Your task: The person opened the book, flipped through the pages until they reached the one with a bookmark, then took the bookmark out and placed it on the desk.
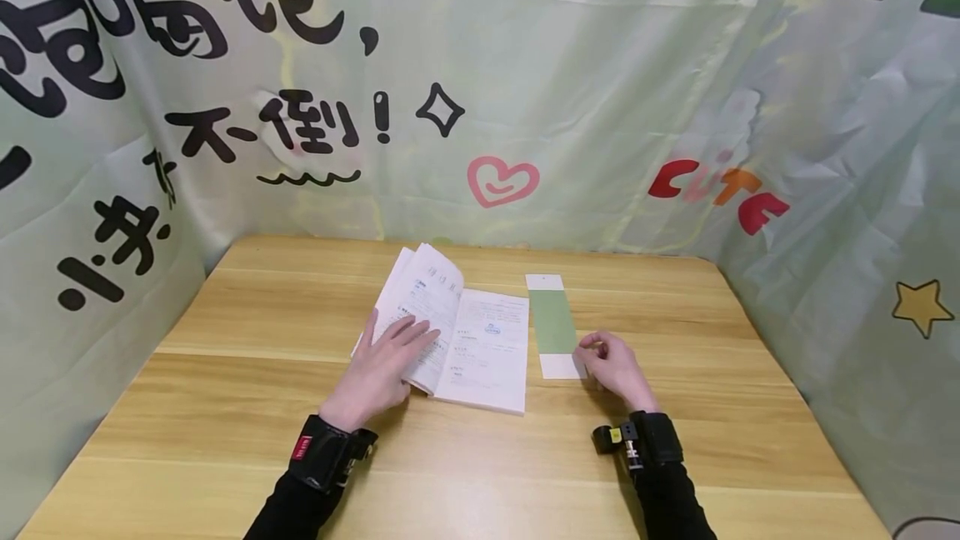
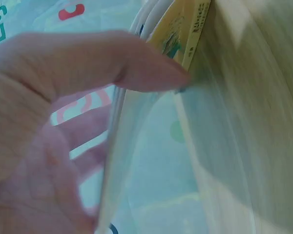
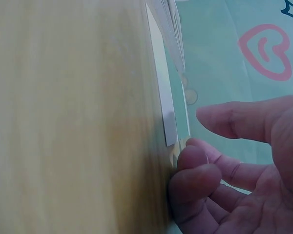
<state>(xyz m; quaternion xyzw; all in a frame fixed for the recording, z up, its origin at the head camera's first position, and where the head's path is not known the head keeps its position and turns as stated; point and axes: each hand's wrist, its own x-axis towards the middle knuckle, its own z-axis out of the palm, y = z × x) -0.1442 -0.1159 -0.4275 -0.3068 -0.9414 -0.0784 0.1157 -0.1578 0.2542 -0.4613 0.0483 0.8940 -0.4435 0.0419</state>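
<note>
An open book [image 1: 487, 348] lies on the wooden table, its left-hand pages raised at a slant. My left hand [image 1: 378, 373] grips that raised part, fingers spread over the printed page. In the left wrist view the thumb [image 2: 141, 68] lies across the outer side, by a yellow printed patch [image 2: 189, 29]. Beside the book's right page is a flat strip of card [image 1: 553, 319], green in the middle with white ends. At the strip's lower right corner is my right hand [image 1: 615, 369], fingers bent and thumb [image 3: 229, 119] apart from them. Whether a fingertip touches the strip is hard to tell.
The wooden table [image 1: 465, 473] stretches around the book and strip. Behind it and at both sides hangs a pale green printed cloth [image 1: 600, 90] with dark lettering, a pink heart [image 1: 503, 182] and a star [image 1: 922, 307]. Each wrist wears a black camera band [image 1: 656, 440].
</note>
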